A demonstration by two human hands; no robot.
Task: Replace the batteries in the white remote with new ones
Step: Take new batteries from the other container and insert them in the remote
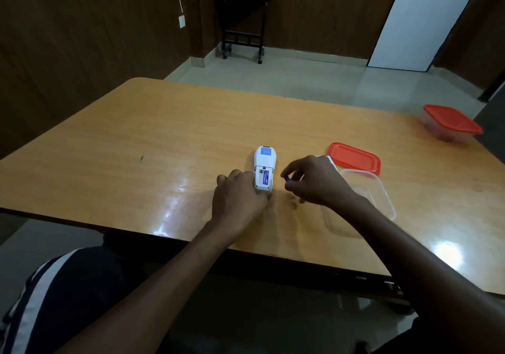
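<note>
The white remote [264, 163] lies face down on the wooden table [164, 140], its battery bay uncovered. One blue battery [266, 179] sits in the right slot; the left slot looks empty. My left hand [239, 196] grips the near end of the remote from the left. Just right of the remote, my right hand [314, 180] pinches a small blue battery [288, 179] between thumb and fingers. A white piece, perhaps the remote's cover [326, 158], shows behind my right hand.
A clear plastic box [379, 195] stands open under my right forearm, its red lid [354, 158] flat on the table behind it. A second box with a red lid [451, 121] sits at the far right edge. My knees are under the near edge.
</note>
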